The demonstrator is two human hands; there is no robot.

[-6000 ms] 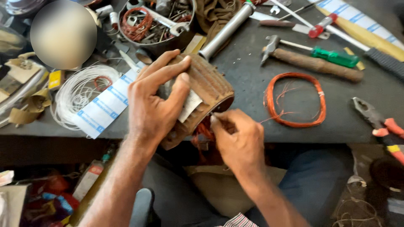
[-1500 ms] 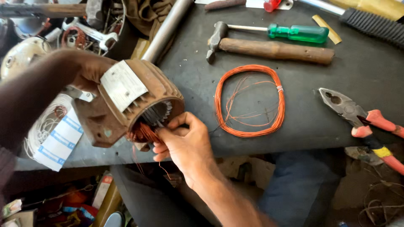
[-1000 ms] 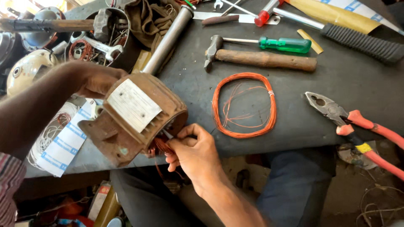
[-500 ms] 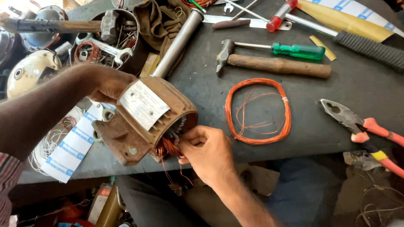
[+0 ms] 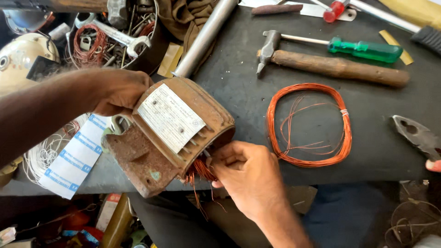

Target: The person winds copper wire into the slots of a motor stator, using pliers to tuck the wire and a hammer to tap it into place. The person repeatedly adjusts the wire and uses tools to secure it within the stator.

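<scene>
Rust-brown and ribbed, the cast-metal motor housing (image 5: 179,133) with a pale rectangular plate on its side rests tilted at the near edge of the dark workbench (image 5: 257,101). Its long axis runs from the far left down toward the near right, so the open mouth faces the person's right hand (image 5: 250,177). The left hand (image 5: 120,92) lies over the far, upper-left end of the housing, fingers curled around it and steadying it; what the thumb does there is hidden behind the casting.

At the open end the right hand's fingers are pinched narrowly on the copper winding wires (image 5: 198,171) spilling from the mouth — loose strands trail down past the bench edge. This hand is clearly the nearer one to the wires; they sit just to its left, touching the fingertips.

Well apart to the right lies a loose coil of orange-copper wire (image 5: 307,124), flat on the bench. Beyond it rest a wooden-handled hammer (image 5: 335,66) and a green-handled screwdriver (image 5: 363,49), untouched.
</scene>
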